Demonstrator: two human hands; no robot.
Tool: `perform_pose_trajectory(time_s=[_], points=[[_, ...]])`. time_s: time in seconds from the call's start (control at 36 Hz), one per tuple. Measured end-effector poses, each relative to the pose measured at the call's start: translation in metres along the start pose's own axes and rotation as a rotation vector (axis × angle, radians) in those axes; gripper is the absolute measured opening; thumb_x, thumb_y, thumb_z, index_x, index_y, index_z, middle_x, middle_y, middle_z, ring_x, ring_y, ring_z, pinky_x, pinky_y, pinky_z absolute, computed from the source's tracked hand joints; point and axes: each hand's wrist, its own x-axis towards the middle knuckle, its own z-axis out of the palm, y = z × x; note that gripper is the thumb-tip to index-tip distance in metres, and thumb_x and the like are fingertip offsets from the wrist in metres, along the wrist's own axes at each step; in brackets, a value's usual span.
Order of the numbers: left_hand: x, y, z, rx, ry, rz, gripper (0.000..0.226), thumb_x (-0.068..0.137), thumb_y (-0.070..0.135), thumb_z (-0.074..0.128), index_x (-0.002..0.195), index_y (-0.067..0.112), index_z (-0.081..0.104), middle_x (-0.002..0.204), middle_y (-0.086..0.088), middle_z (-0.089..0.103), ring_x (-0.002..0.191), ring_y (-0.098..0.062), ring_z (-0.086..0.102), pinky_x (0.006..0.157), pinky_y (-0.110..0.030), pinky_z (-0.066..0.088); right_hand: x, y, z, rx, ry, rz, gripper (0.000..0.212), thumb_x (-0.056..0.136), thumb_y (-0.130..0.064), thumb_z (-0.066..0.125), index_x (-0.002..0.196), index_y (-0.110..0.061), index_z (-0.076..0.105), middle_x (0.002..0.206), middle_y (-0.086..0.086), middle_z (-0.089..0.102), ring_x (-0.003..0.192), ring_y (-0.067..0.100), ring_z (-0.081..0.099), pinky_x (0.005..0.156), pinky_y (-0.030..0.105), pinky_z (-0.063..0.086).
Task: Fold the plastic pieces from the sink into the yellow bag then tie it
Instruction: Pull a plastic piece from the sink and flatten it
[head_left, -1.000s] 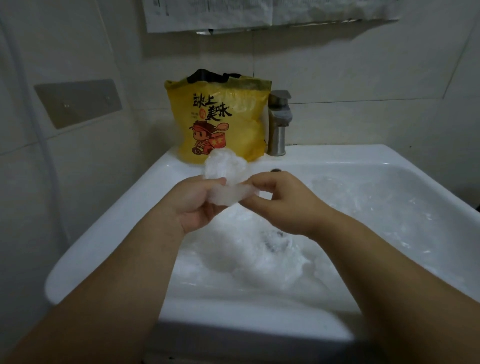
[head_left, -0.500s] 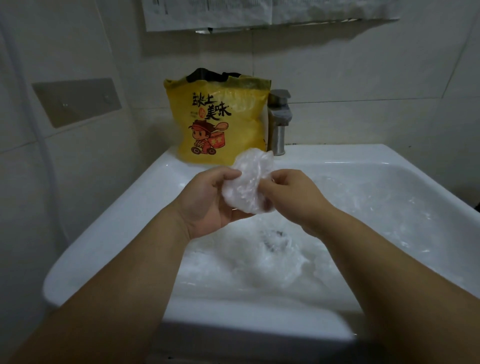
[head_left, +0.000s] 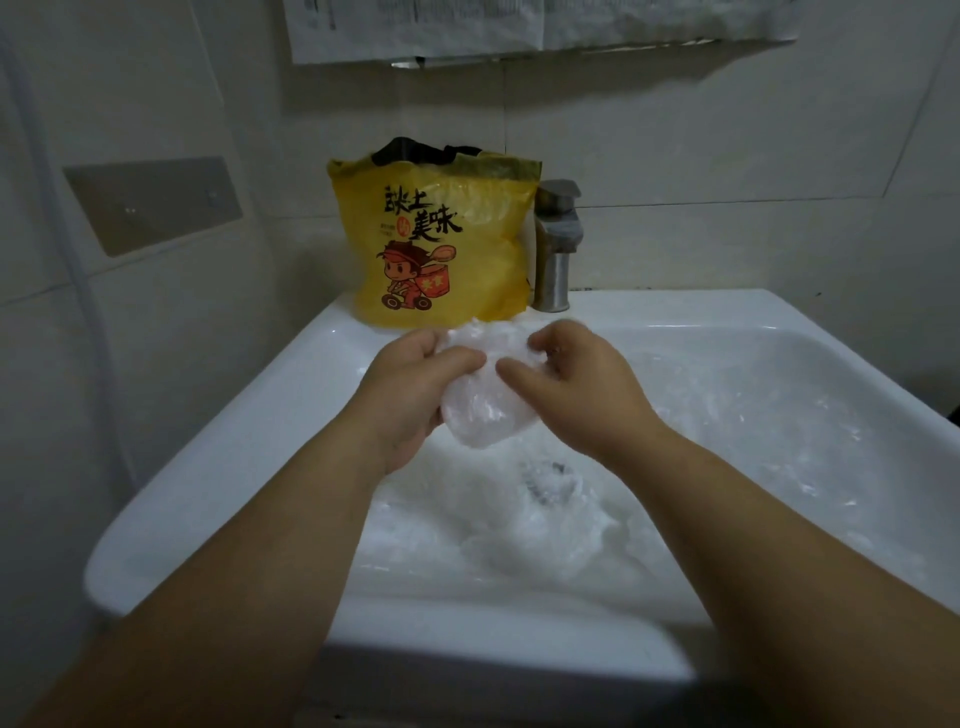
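Note:
A crumpled clear plastic piece (head_left: 485, 410) is held above the white sink (head_left: 218, 441). My left hand (head_left: 410, 395) grips its left side with curled fingers and thumb. My right hand (head_left: 576, 389) pinches its right side, fingers curled over the top edge. The yellow bag (head_left: 436, 244), printed with black characters and a cartoon figure, stands upright on the sink's back ledge just behind my hands, its mouth open with black showing at the top. More clear plastic pieces (head_left: 545, 519) lie in the basin below.
A metal faucet (head_left: 556, 244) stands right of the bag on the ledge. Tiled walls close in at the back and left, with a clear plate (head_left: 156, 202) fixed on the left wall. Papers (head_left: 519, 23) hang above.
Both hands have turned and bunched the plastic piece into a more compact bundle, and it now hangs lower between them. The bag has not moved.

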Motion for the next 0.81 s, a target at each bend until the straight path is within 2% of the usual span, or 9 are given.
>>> perform_pose_trajectory(time_s=[0.06,0.11,0.19,0.25,0.31,0.42,0.5,0.64,0.81], points=[[0.004,0.000,-0.003,-0.092,0.046,-0.004,0.026,0.092,0.002,0.057,0.117,0.006,0.061,0.112,-0.014,0.069,0.104,-0.028,0.067,0.079,-0.035,0.056,0.000,-0.003,-0.001,0.299,-0.006,0.176,0.073,0.083,-0.046,0.068,0.141,-0.022,0.031,0.128,0.004,0.052,0.110,0.022,0.057,0.086,0.035,0.051],[0.007,0.002,-0.006,-0.203,0.076,-0.005,0.029,0.093,0.000,0.053,0.120,0.004,0.058,0.115,-0.016,0.068,0.104,-0.028,0.067,0.078,-0.035,0.056,0.000,-0.007,-0.005,0.579,-0.144,0.426,0.093,0.079,-0.051,0.069,0.150,-0.028,0.014,0.149,0.010,0.034,0.128,0.035,0.044,0.086,0.043,0.051],[0.009,0.002,-0.008,-0.324,0.023,-0.016,0.034,0.094,0.000,0.050,0.128,0.000,0.053,0.120,-0.020,0.065,0.108,-0.030,0.065,0.085,-0.038,0.056,-0.003,-0.007,-0.004,0.746,-0.473,0.617,0.073,0.080,-0.043,0.069,0.140,-0.016,0.039,0.138,0.016,0.044,0.120,0.038,0.049,0.086,0.046,0.054],[0.008,0.002,-0.006,-0.349,-0.023,-0.031,0.036,0.094,-0.001,0.048,0.130,-0.002,0.051,0.124,-0.022,0.063,0.113,-0.032,0.063,0.092,-0.040,0.054,-0.002,-0.005,0.002,0.757,-0.470,0.560,0.037,0.088,-0.025,0.067,0.118,-0.007,0.056,0.123,0.016,0.058,0.104,0.030,0.057,0.087,0.040,0.055],[0.007,0.002,-0.005,-0.341,-0.022,-0.039,0.036,0.093,-0.004,0.049,0.129,-0.004,0.050,0.125,-0.023,0.062,0.114,-0.032,0.062,0.094,-0.040,0.053,0.001,-0.004,0.004,0.814,-0.360,0.484,0.016,0.092,-0.011,0.060,0.108,-0.007,0.059,0.116,0.017,0.064,0.097,0.028,0.062,0.086,0.036,0.055],[0.006,0.002,-0.004,-0.271,0.030,-0.053,0.022,0.090,-0.008,0.050,0.111,-0.005,0.055,0.119,-0.023,0.062,0.103,-0.028,0.064,0.083,-0.032,0.057,0.007,-0.001,-0.006,0.851,-0.259,0.439,0.018,0.094,-0.005,0.055,0.111,-0.004,0.058,0.114,0.017,0.063,0.101,0.032,0.064,0.080,0.035,0.058],[0.004,0.003,-0.004,-0.244,0.016,-0.056,0.020,0.090,-0.008,0.050,0.109,-0.006,0.056,0.111,-0.021,0.064,0.096,-0.025,0.064,0.079,-0.028,0.058,0.007,0.001,-0.013,0.832,-0.264,0.433,0.024,0.094,-0.004,0.054,0.118,-0.001,0.057,0.113,0.019,0.063,0.089,0.028,0.066,0.071,0.032,0.059],[0.001,0.004,-0.006,-0.228,-0.047,-0.067,0.017,0.091,-0.006,0.049,0.098,-0.001,0.064,0.097,-0.014,0.068,0.086,-0.019,0.066,0.073,-0.023,0.059,0.007,0.003,-0.020,0.814,-0.263,0.410,0.011,0.093,-0.002,0.056,0.101,-0.007,0.061,0.103,0.016,0.064,0.074,0.022,0.065,0.056,0.024,0.058],[-0.002,0.006,-0.006,-0.285,-0.149,-0.163,0.016,0.094,0.002,0.050,0.103,0.000,0.064,0.104,-0.014,0.069,0.092,-0.020,0.067,0.071,-0.025,0.060,0.007,0.005,-0.026,0.734,-0.320,0.356,0.014,0.092,0.000,0.056,0.094,-0.012,0.063,0.096,0.012,0.065,0.070,0.021,0.064,0.057,0.025,0.057]])
